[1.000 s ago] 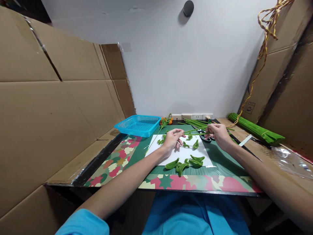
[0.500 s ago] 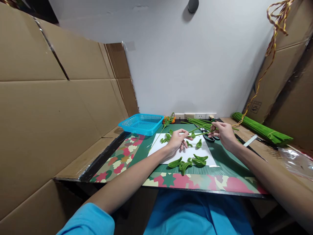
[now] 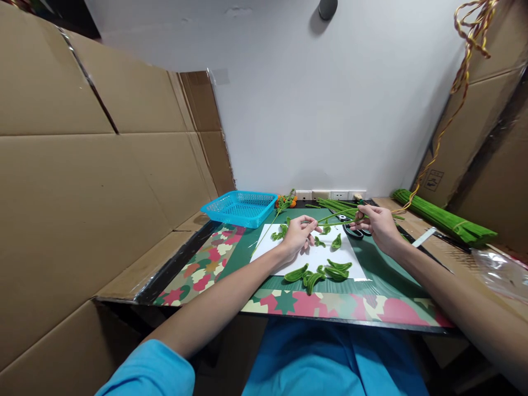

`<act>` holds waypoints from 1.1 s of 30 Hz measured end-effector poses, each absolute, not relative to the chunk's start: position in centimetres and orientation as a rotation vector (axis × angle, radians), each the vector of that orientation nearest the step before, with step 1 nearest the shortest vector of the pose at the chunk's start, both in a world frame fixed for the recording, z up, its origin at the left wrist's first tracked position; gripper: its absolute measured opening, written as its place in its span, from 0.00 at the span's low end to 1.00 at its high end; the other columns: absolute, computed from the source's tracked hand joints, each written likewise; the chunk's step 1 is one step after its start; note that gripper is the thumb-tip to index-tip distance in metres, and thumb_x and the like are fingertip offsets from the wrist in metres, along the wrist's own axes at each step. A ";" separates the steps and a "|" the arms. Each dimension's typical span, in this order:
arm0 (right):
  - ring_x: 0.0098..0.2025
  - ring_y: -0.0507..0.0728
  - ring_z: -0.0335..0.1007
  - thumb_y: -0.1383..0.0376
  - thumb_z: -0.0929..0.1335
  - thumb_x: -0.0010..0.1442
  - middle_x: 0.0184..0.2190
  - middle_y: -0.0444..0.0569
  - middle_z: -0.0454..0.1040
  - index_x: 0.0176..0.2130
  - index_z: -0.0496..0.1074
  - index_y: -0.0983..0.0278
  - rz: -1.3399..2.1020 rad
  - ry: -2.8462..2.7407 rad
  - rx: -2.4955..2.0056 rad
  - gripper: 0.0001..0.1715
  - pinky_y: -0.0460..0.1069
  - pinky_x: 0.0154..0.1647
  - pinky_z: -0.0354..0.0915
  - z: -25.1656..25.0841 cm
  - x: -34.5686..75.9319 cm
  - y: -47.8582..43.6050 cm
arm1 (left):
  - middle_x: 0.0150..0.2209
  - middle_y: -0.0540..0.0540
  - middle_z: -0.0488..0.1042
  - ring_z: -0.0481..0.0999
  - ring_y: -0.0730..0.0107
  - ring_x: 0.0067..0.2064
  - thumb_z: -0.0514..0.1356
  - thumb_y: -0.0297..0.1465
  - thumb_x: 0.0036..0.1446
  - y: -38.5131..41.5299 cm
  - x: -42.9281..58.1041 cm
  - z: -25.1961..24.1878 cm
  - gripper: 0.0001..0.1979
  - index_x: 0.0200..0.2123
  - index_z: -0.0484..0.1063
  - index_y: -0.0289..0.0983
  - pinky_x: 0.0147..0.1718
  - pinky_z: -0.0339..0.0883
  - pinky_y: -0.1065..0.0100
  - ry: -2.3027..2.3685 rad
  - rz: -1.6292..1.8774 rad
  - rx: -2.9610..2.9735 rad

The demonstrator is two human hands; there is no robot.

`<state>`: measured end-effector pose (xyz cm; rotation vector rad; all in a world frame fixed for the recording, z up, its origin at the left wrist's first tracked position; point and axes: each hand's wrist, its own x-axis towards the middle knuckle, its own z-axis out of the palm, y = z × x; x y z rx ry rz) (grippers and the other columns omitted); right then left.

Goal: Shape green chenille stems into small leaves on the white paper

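Observation:
My left hand (image 3: pixel 299 235) and my right hand (image 3: pixel 377 224) hover over a white sheet (image 3: pixel 313 257) on a green mat. Between them runs a thin green pipe cleaner (image 3: pixel 336 216), pinched at one end by the left fingers and at the other by the right. Several folded green leaf shapes (image 3: pixel 325 271) lie on the sheet's near edge, with smaller ones (image 3: pixel 336 242) under my hands. Black-handled scissors (image 3: pixel 353 231) lie just below my right hand.
A blue plastic basket (image 3: pixel 240 207) stands at the back left. A stem with orange flowers (image 3: pixel 284 202) lies beside it. Loose green pipe cleaners (image 3: pixel 336 205) lie at the back, a thick bundle (image 3: pixel 443 221) at the right. Cardboard walls flank both sides.
The view has shifted slightly. Both hands keep their grip on the pipe cleaner and have barely moved; the left fingers have curled a little tighter.

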<state>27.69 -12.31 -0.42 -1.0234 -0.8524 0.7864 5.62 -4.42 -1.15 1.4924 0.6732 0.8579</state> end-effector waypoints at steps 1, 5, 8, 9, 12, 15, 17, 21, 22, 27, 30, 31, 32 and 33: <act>0.21 0.53 0.71 0.54 0.77 0.50 0.24 0.44 0.68 0.26 0.68 0.64 0.783 -0.856 -1.023 0.21 0.49 0.25 0.78 -0.4 27.7 -12.3 | 0.35 0.44 0.79 0.70 0.82 0.17 0.67 0.44 0.56 -4.5 5.6 -1.1 0.20 0.39 0.67 0.34 0.11 0.53 0.81 0.676 0.863 1.488; 0.22 0.53 0.72 0.53 0.78 0.49 0.24 0.44 0.69 0.27 0.69 0.64 0.785 -0.859 -1.020 0.22 0.49 0.25 0.78 -0.4 27.7 -12.4 | 0.36 0.44 0.80 0.70 0.82 0.17 0.67 0.43 0.57 -4.5 5.6 -1.0 0.19 0.39 0.67 0.34 0.10 0.53 0.80 0.678 0.864 1.480; 0.23 0.53 0.73 0.50 0.79 0.48 0.24 0.45 0.71 0.27 0.70 0.64 0.770 -0.875 -1.034 0.24 0.48 0.23 0.76 -0.4 27.6 -12.4 | 0.35 0.44 0.79 0.70 0.82 0.18 0.66 0.41 0.58 -4.3 5.6 -1.1 0.17 0.38 0.67 0.34 0.11 0.54 0.80 0.688 0.876 1.481; 0.23 0.53 0.72 0.49 0.79 0.47 0.25 0.45 0.71 0.28 0.71 0.65 0.754 -0.883 -1.041 0.25 0.47 0.22 0.75 -0.4 27.6 -12.3 | 0.35 0.45 0.79 0.70 0.82 0.18 0.66 0.41 0.58 -4.3 5.6 -1.1 0.17 0.38 0.67 0.34 0.11 0.54 0.80 0.693 0.885 1.482; 0.23 0.52 0.71 0.47 0.79 0.46 0.26 0.44 0.71 0.31 0.72 0.64 0.699 -0.914 -1.044 0.28 0.46 0.19 0.72 -0.4 27.4 -12.3 | 0.35 0.45 0.79 0.70 0.83 0.18 0.66 0.41 0.58 -4.1 5.6 -1.1 0.17 0.38 0.67 0.34 0.11 0.55 0.80 0.719 0.908 1.474; 0.24 0.54 0.72 0.45 0.77 0.49 0.28 0.44 0.72 0.38 0.74 0.63 0.603 -0.996 -1.058 0.28 0.48 0.20 0.71 -0.5 27.4 -12.6 | 0.35 0.45 0.78 0.70 0.83 0.18 0.66 0.40 0.59 -4.1 5.5 -0.9 0.17 0.38 0.67 0.34 0.11 0.54 0.80 0.747 0.917 1.443; 0.29 0.57 0.74 0.46 0.75 0.56 0.33 0.48 0.75 0.43 0.75 0.62 0.387 -1.142 -1.145 0.26 0.50 0.25 0.73 -0.5 27.4 -12.9 | 0.34 0.45 0.78 0.69 0.83 0.18 0.66 0.40 0.59 -4.2 5.5 -0.8 0.16 0.38 0.67 0.34 0.11 0.54 0.80 0.757 0.927 1.434; 0.52 0.66 0.73 0.55 0.71 0.64 0.53 0.55 0.75 0.55 0.75 0.58 -0.318 -1.583 -1.314 0.22 0.60 0.51 0.71 -0.6 27.3 -13.3 | 0.34 0.46 0.78 0.69 0.83 0.18 0.65 0.40 0.60 -4.2 5.5 -0.9 0.15 0.37 0.67 0.35 0.11 0.52 0.80 0.776 0.943 1.484; 0.57 0.68 0.70 0.56 0.71 0.64 0.56 0.56 0.73 0.58 0.73 0.57 -0.434 -1.691 -1.306 0.24 0.62 0.57 0.68 -0.7 27.2 -13.3 | 0.34 0.47 0.78 0.69 0.83 0.18 0.64 0.40 0.60 -4.2 5.5 -0.9 0.15 0.37 0.67 0.35 0.11 0.52 0.80 0.774 0.941 1.501; 0.62 0.67 0.64 0.62 0.70 0.65 0.62 0.54 0.69 0.66 0.64 0.54 -0.563 -2.027 -1.248 0.32 0.64 0.62 0.62 -1.4 26.9 -12.9 | 0.34 0.47 0.77 0.70 0.82 0.18 0.64 0.42 0.59 -4.4 5.6 -1.1 0.16 0.38 0.68 0.35 0.11 0.54 0.79 0.698 0.883 1.553; 0.58 0.66 0.68 0.63 0.68 0.67 0.57 0.54 0.73 0.62 0.69 0.56 -0.527 -2.069 -1.233 0.25 0.63 0.59 0.64 -1.4 26.9 -13.0 | 0.34 0.46 0.77 0.70 0.82 0.19 0.65 0.43 0.57 -4.7 5.5 -1.0 0.17 0.39 0.68 0.35 0.12 0.56 0.79 0.639 0.825 1.557; 0.56 0.65 0.69 0.63 0.67 0.68 0.54 0.54 0.75 0.59 0.71 0.57 -0.511 -2.079 -1.220 0.21 0.62 0.58 0.66 -1.3 26.9 -13.0 | 0.35 0.46 0.77 0.70 0.81 0.19 0.66 0.43 0.57 -4.8 5.5 -1.0 0.18 0.39 0.69 0.35 0.12 0.56 0.79 0.623 0.810 1.556; 0.54 0.65 0.71 0.62 0.66 0.69 0.52 0.54 0.77 0.57 0.73 0.58 -0.493 -2.093 -1.204 0.18 0.61 0.56 0.67 -1.2 27.0 -13.1 | 0.35 0.46 0.77 0.70 0.81 0.20 0.66 0.44 0.56 -4.9 5.5 -1.0 0.19 0.39 0.69 0.35 0.12 0.56 0.79 0.608 0.799 1.557; 0.52 0.64 0.72 0.63 0.65 0.70 0.50 0.54 0.78 0.54 0.75 0.58 -0.476 -2.109 -1.187 0.15 0.60 0.54 0.68 -1.0 27.1 -13.2 | 0.35 0.46 0.77 0.70 0.82 0.20 0.67 0.44 0.56 -4.9 5.4 -1.1 0.19 0.39 0.69 0.35 0.12 0.56 0.79 0.596 0.789 1.558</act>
